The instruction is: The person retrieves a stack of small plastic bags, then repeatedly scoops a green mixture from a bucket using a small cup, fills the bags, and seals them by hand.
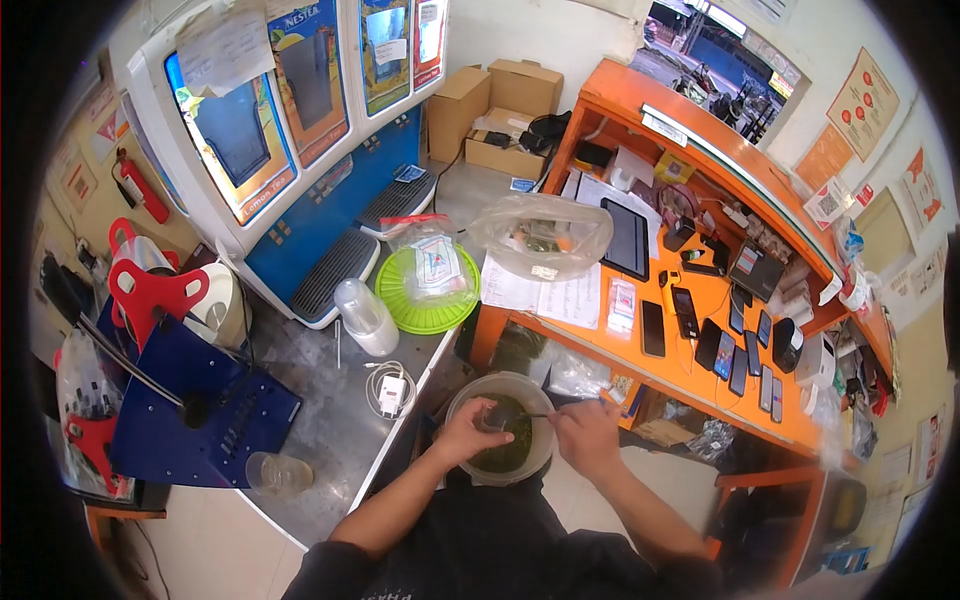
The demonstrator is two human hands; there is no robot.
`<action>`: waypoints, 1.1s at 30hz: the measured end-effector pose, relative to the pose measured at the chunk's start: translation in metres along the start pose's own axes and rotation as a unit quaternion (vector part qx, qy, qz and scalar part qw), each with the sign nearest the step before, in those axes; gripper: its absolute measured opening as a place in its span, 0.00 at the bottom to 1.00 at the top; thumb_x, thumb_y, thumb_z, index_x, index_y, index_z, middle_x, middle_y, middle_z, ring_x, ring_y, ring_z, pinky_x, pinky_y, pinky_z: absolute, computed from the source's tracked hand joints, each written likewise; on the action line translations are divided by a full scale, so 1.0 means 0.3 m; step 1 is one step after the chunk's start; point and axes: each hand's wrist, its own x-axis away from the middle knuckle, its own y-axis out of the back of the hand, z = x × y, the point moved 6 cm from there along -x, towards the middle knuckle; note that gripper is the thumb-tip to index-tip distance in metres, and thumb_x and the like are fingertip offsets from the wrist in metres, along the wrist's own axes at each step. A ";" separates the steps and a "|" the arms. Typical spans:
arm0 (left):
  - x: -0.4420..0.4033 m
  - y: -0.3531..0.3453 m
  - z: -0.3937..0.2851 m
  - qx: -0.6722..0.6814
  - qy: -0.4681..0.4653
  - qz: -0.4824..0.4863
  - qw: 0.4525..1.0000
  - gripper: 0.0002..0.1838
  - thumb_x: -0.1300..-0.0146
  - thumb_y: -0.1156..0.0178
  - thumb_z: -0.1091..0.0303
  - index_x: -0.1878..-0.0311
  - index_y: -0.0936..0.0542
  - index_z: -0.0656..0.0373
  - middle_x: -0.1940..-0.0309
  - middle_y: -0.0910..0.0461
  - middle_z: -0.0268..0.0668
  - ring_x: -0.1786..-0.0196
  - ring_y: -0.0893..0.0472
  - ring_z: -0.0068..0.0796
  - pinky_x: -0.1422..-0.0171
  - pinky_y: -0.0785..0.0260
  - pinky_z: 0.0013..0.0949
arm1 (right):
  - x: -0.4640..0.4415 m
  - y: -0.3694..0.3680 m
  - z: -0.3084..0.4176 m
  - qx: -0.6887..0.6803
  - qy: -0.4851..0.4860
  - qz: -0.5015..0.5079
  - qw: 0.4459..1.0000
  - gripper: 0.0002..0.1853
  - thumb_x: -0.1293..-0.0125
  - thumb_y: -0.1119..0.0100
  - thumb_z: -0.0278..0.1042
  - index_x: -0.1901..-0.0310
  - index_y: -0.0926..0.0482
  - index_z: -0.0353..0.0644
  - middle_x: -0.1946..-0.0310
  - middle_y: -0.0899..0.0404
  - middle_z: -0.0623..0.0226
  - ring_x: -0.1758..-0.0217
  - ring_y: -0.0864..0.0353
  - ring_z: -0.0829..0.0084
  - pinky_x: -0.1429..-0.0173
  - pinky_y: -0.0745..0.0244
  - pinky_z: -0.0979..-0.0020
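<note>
A round, translucent plastic tub (541, 455) with green, leafy-looking contents (497, 458) is in front of my body. Over its left side is my left hand (474, 432), thumb and fingers curved around a small round thing that looks clear, perhaps a cup; its kind is hard to make out. My right hand (588, 437) is at the tub's right rim, closed on the thin handle of a spoon (537, 414). The spoon reaches left over the tub toward my left hand, and its far end does not show clearly.
On the grey counter are a white-capped clear bottle (366, 318), a charger with cable (391, 394), a lime-green basket (410, 316) and a clear cup (280, 474). Several phones (724, 354), a tablet (625, 238) and a plastic bag (545, 240) lie on the orange desk. Drink dispensers (300, 130) stand behind.
</note>
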 end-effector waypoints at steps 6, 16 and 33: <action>0.109 -0.024 -0.220 -0.194 -0.247 -0.115 0.942 0.27 0.45 0.23 0.65 0.46 0.25 0.61 0.51 0.23 0.40 0.45 0.22 0.33 0.38 0.29 0.35 | 0.049 -0.080 -0.093 -0.084 -0.153 0.092 0.980 0.06 0.42 0.31 0.34 0.62 0.15 0.50 0.70 0.18 0.72 0.62 0.21 0.66 0.52 0.39 0.60; 0.081 -0.006 -0.109 -0.159 -0.116 -0.112 0.974 0.28 0.44 0.24 0.63 0.44 0.26 0.60 0.51 0.23 0.41 0.46 0.21 0.35 0.40 0.28 0.36 | -0.102 -0.088 0.085 -0.218 -0.097 0.122 0.963 0.11 0.36 0.33 0.42 0.54 0.15 0.53 0.60 0.18 0.70 0.52 0.20 0.65 0.46 0.38 0.59; 0.184 0.008 -0.334 -0.032 -0.062 -0.070 0.995 0.08 0.27 0.39 0.70 0.51 0.16 0.63 0.56 0.13 0.38 0.50 0.17 0.22 0.43 0.26 0.29 | -0.076 -0.094 0.078 -0.431 -0.206 0.074 0.875 0.18 0.33 0.35 0.28 0.43 0.24 0.42 0.63 0.17 0.63 0.57 0.16 0.60 0.51 0.23 0.63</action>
